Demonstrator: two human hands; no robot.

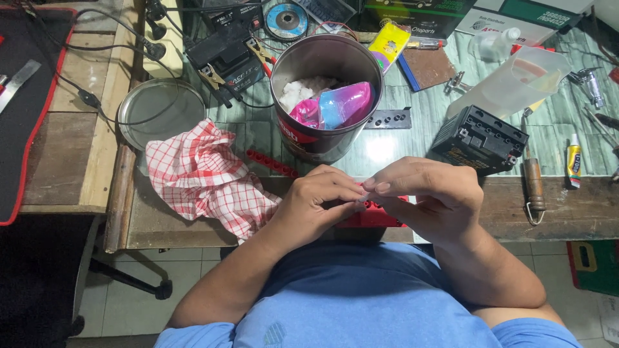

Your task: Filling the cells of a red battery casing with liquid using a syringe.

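Head view shows your left hand (316, 206) and right hand (429, 196) meeting at the near edge of the worktop (567, 206), fingers pressed together around a red plastic strip (371, 216) that lies just under them. What exactly the fingertips pinch between them you cannot tell. Behind your hands stands a metal can (322, 96) stuffed with pink and blue bags. A red checked cloth (203, 177) lies to your left, a black battery (480, 138) to your right.
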